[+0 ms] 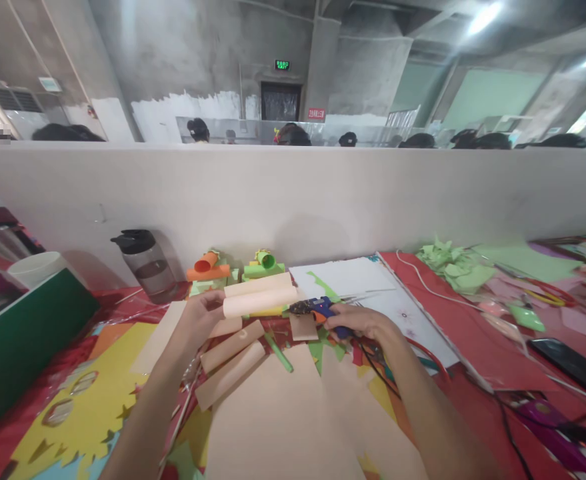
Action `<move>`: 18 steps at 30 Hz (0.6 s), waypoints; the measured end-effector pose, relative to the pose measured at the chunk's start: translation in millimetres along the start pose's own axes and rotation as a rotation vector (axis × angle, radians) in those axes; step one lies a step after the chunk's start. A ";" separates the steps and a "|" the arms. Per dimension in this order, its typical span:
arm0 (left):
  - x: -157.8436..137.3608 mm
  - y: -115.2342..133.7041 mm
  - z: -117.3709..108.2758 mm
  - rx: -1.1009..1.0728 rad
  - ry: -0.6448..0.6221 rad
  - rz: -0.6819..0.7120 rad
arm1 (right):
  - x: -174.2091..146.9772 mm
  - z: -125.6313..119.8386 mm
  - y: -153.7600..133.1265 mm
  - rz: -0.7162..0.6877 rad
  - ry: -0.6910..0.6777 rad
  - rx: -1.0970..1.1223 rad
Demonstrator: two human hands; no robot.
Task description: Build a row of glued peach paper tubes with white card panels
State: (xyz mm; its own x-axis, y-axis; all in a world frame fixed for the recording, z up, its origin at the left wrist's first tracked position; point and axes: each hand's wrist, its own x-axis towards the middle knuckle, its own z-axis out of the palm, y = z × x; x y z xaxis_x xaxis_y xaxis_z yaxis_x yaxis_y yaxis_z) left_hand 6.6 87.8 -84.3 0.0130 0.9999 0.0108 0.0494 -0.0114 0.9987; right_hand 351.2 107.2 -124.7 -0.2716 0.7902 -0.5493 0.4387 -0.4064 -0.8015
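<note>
Head view, left hand (206, 312) pinching paper roll (260, 302) by its left end, right hand (360, 320) wrapped around glue gun (324, 308), nozzle (297, 309) near roll's right end, roll above paper-strewn red counter (474, 405).

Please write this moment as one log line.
left hand: holds peach paper roll; right hand: holds blue glue gun; gun tip: near roll, contact unclear

Peach paper roll (260, 302) approx. horiz., blue glue gun (325, 308) nr R end.

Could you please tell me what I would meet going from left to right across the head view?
Green panel, water bottle, left hand, pale paper roll, glue gun, green paper scraps, black phone.
</note>
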 end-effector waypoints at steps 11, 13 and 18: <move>-2.2 0.7 -0.2 0.009 -0.041 -0.014 | -10.0 -6.1 -12.4 -0.183 -0.044 0.006; -2.8 1.4 0.6 0.028 -0.036 -0.014 | -13.5 -6.9 -17.0 -0.194 -0.009 -0.003; -1.7 2.8 0.0 0.011 -0.016 -0.004 | -29.8 -9.9 -27.5 -0.248 -0.001 0.056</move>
State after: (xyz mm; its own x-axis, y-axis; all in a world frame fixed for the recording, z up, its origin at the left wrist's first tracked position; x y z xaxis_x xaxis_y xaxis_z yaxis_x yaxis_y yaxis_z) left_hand 6.7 86.1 -81.5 0.0287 0.9996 0.0058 0.0600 -0.0075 0.9982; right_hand 355.7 99.5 -83.9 -0.3659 0.8686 -0.3342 0.3101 -0.2247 -0.9238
